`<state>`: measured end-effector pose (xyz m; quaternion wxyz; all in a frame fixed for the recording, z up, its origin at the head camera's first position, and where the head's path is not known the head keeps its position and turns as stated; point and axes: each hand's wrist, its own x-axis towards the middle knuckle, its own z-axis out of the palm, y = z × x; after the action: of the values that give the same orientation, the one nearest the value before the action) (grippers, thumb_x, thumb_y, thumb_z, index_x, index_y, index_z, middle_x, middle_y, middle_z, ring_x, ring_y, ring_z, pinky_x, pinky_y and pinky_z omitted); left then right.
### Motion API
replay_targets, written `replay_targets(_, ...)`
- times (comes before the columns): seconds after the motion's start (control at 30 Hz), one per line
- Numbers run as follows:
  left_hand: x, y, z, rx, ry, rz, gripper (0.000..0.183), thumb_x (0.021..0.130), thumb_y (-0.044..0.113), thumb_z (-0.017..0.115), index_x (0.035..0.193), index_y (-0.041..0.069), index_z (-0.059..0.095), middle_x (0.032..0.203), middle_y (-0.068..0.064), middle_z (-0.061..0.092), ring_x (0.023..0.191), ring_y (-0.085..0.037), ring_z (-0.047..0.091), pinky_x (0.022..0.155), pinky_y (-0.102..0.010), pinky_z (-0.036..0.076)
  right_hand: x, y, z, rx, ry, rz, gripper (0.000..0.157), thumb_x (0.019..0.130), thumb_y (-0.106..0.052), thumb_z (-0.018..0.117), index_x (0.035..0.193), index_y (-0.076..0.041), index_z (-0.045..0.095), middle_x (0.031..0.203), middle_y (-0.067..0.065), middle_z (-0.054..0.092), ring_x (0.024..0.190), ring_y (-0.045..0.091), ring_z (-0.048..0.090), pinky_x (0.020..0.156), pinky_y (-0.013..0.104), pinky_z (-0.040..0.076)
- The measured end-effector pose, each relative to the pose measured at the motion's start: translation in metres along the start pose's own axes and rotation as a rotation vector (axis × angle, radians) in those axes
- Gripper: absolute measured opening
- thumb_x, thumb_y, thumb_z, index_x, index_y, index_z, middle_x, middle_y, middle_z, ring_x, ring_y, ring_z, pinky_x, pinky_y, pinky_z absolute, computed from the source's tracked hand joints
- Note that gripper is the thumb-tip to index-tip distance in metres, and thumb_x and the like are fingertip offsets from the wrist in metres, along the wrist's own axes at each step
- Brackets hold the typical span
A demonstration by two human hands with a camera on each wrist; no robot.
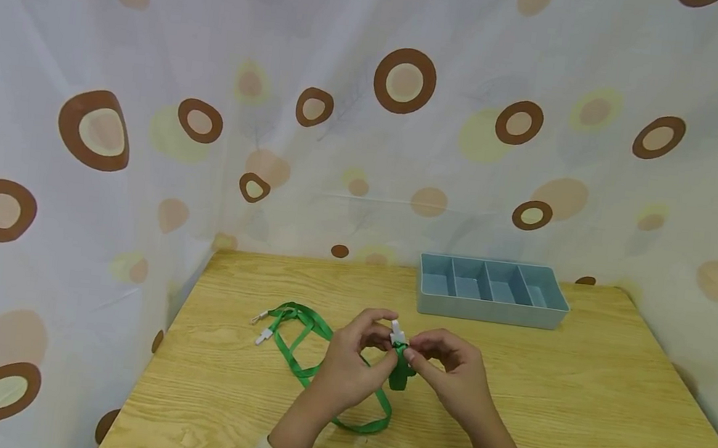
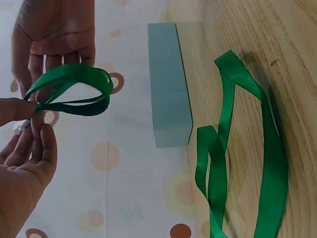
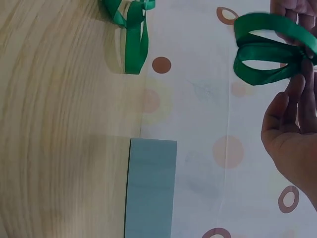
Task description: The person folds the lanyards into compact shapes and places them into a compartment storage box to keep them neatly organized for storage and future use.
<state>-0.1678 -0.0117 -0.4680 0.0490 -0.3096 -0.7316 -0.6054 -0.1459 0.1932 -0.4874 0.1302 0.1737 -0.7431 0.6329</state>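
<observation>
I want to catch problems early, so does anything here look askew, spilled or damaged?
Nothing looks spilled or damaged. Only the green strap on the table, left of the tray, looks untidy, sprawling in loose loops, while the green bundle in the fingers is gathered together.

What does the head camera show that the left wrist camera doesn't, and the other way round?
Only the head view shows the inside of the blue-grey tray, with its four compartments, and the pale clips of the lying lanyard.

Only the left wrist view shows the gap through the loops of the held green ribbon.

Both show the left hand and right hand holding that ribbon, the tray's outer wall, part of the lying lanyard, the wooden table and the patterned backdrop.
</observation>
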Motion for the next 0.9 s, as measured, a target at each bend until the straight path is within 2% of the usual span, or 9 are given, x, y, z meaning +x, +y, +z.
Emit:
replay_targets(0.1, 0.0009, -0.0003, -0.0009, -0.015, 0.033, 0.025, 0.048, 0.096, -0.006, 0.07, 0.139, 0.013, 0.059, 0.105, -0.009, 0.078, 0.096, -0.019, 0.075, 0.093, -0.035, 0.064, -0.0017, 0.0024, 0.0005, -0.015, 0.0, -0.023, 0.017, 0.094, 0.007, 0.075, 0.109, -0.002, 0.074, 0.102, -0.002, 0.074, 0.09, 0.011, 0.07, 0.084, 0.025, 0.06)
replay_targets(0.2, 0.0026, 0.0, -0.0025, -0.028, 0.065, 0.034, 0.049, 0.095, -0.007, 0.07, 0.138, 0.011, 0.059, 0.105, -0.01, 0.077, 0.096, -0.021, 0.074, 0.092, -0.034, 0.064, -0.0033, 0.0045, 0.0008, -0.037, 0.004, -0.036, 0.024, 0.091, 0.006, 0.078, 0.113, -0.002, 0.073, 0.107, 0.006, 0.073, 0.092, 0.016, 0.068, 0.085, 0.025, 0.059)
replay_targets(0.3, 0.0035, 0.0002, -0.0041, -0.043, 0.088, 0.036, 0.05, 0.094, -0.009, 0.069, 0.139, 0.011, 0.058, 0.106, -0.012, 0.077, 0.095, -0.022, 0.073, 0.092, -0.033, 0.063, -0.004, 0.0062, 0.0008, -0.064, -0.001, -0.026, 0.032, 0.091, 0.004, 0.08, 0.121, -0.004, 0.072, 0.117, 0.013, 0.071, 0.096, 0.02, 0.066, 0.085, 0.028, 0.058)
replay_targets(0.37, 0.0038, 0.0004, -0.0048, -0.056, 0.093, 0.036, 0.05, 0.094, -0.01, 0.068, 0.139, 0.01, 0.058, 0.107, -0.012, 0.077, 0.095, -0.022, 0.072, 0.092, -0.033, 0.063, -0.004, 0.0069, 0.0008, -0.072, -0.011, -0.01, 0.034, 0.091, 0.002, 0.081, 0.123, -0.006, 0.071, 0.12, 0.012, 0.07, 0.095, 0.02, 0.065, 0.084, 0.03, 0.058)
replay_targets(0.53, 0.004, 0.0, -0.0051, -0.071, 0.102, 0.023, 0.049, 0.094, -0.01, 0.068, 0.138, 0.01, 0.058, 0.106, -0.012, 0.076, 0.096, -0.019, 0.071, 0.093, -0.032, 0.063, -0.0038, 0.0077, 0.002, -0.061, -0.018, -0.016, 0.024, 0.092, 0.002, 0.08, 0.112, -0.008, 0.073, 0.107, 0.002, 0.072, 0.089, 0.014, 0.065, 0.081, 0.029, 0.057)
replay_targets(0.7, 0.004, -0.0016, -0.0042, -0.081, 0.128, 0.012, 0.049, 0.094, -0.009, 0.069, 0.137, 0.01, 0.059, 0.104, -0.012, 0.075, 0.094, -0.016, 0.069, 0.091, -0.031, 0.063, -0.0043, 0.0072, 0.0041, -0.045, -0.025, -0.065, 0.017, 0.093, 0.005, 0.077, 0.103, -0.009, 0.075, 0.099, 0.003, 0.075, 0.084, 0.012, 0.067, 0.078, 0.026, 0.058)
replay_targets(0.9, 0.004, -0.0019, -0.0037, -0.091, 0.153, 0.021, 0.049, 0.093, -0.009, 0.069, 0.137, 0.011, 0.059, 0.102, -0.012, 0.075, 0.092, -0.014, 0.068, 0.089, -0.03, 0.063, -0.0058, 0.0065, 0.0066, -0.032, -0.064, -0.092, 0.017, 0.097, 0.007, 0.072, 0.105, -0.008, 0.076, 0.096, 0.002, 0.076, 0.082, 0.012, 0.07, 0.076, 0.028, 0.061)
